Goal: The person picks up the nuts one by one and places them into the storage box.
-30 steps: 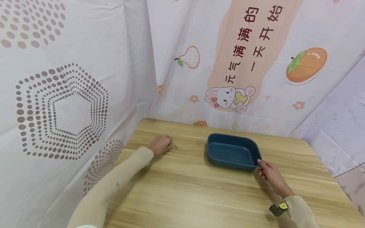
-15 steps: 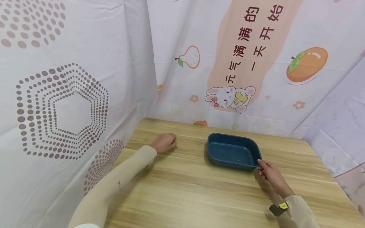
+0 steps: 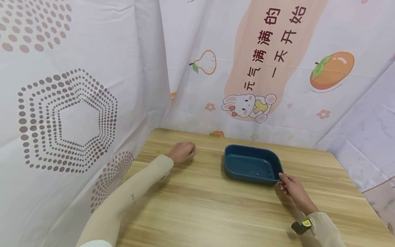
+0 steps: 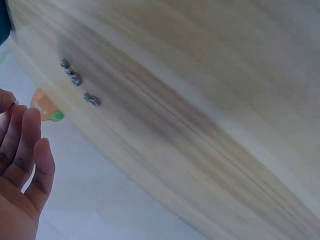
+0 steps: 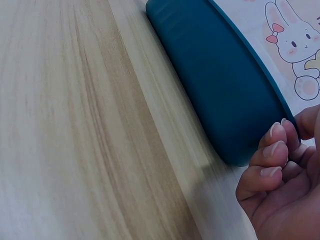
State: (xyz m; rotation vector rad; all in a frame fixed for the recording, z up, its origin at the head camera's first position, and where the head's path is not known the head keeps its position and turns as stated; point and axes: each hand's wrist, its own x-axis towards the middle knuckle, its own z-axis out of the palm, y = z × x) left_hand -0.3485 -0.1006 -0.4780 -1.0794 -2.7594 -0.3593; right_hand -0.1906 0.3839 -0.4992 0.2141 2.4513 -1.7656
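Observation:
My left hand is low over the table's far left part. In the left wrist view its thumb and index fingertips pinch a tiny shiny piece, mostly hidden, which looks like a metal nut. Several small silver nuts lie in a short cluster on the wood nearby. A dark teal plastic tray stands to the right, with a few tiny nuts on its floor. At its near right corner my right hand grips the rim between thumb and fingers.
The wooden table carries all of this. A printed white curtain hangs along its back edge, and another curtain hangs close on the left. A black wrist device sits on the right sleeve.
My left hand has shifted a little to the right and slightly farther back, covering more of the small nuts in the head view. The right hand and the tray have stayed still.

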